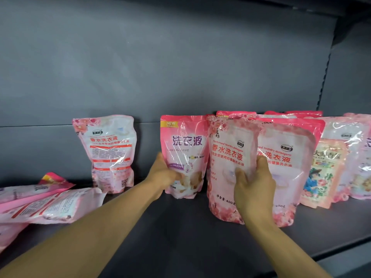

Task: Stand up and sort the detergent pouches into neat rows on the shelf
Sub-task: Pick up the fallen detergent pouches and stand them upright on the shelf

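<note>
On the dark grey shelf stand several pink detergent pouches. My left hand grips the left side of an upright pouch with purple lettering. My right hand is closed on the front of a pink rose-printed pouch, which stands upright at the front of the shelf. Right behind it stands a matching pouch. One pouch stands alone at the left, showing its back. Several pouches lie flat at the far left.
More upright pouches fill the right end, among them a floral one and pale pink ones, with others behind. The shelf's back panel rises behind, a slotted upright at right. Bare shelf lies between the lone pouch and the held ones.
</note>
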### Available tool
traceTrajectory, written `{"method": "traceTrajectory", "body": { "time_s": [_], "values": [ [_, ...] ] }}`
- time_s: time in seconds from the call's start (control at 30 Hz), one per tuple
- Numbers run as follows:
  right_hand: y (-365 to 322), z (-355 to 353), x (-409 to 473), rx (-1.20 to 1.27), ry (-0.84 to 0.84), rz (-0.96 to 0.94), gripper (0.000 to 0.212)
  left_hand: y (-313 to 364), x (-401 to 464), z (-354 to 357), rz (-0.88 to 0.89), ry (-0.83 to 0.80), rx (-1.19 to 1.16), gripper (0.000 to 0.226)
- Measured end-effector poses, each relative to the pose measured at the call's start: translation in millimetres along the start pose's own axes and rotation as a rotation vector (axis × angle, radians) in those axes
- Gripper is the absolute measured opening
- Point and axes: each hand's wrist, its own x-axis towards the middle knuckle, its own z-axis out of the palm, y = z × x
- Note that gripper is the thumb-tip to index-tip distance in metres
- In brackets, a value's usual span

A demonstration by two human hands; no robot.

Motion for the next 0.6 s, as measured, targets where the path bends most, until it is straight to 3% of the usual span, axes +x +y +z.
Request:
{"method": "traceTrajectory", "body": {
  "time_s": [0.23,0.33,0.43,0.5,0.6],
  "values": [
    [1,-7,-4,-0.009,-0.053,-0.012,0.024,-6,-1,7,0.032,0.024,0.070,0.075],
    [-6,-14,-13,0.011,-0.047,-0.075,0.042,-3,-5,3,0.026,0.032,0.165,0.070],
    [-18,-20,-23,-0.128,0.020,-0.308,0.066,2,-14,-7,0.035,0.047,0.267,0.066],
    [-28,-21,-30,-0.178,0.000,-0.458,0.065,9,-22,-17,0.050,0.052,0.357,0.069],
    [-48,-11,-44,-0.174,-0.138,-0.546,0.048,24,-44,-37,0.072,0.031,0.529,0.078]
  ]
}}
